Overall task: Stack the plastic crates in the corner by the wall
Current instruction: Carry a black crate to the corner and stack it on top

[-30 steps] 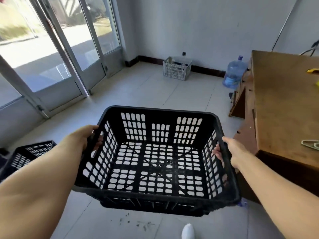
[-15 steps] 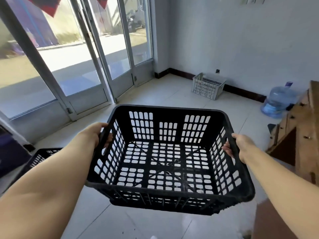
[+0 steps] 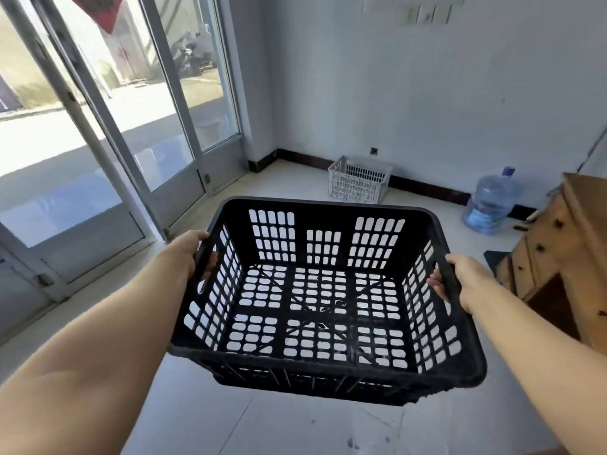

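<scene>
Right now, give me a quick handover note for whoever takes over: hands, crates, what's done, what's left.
Left hand: gripping the left rim of the black crate.
Right hand: gripping its right rim.
Black crate: empty, upright, carried above the floor.
White crate: on the floor against the far wall, beside the water jug.
Done: black crate picked up.
Left: walk it over and set it onto the white crate.

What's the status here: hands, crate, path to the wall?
Left hand and right hand grip the black slotted plastic crate, empty, carried level. White plastic crate waits by the wall. Tiled floor between shows no obstacle.
</scene>
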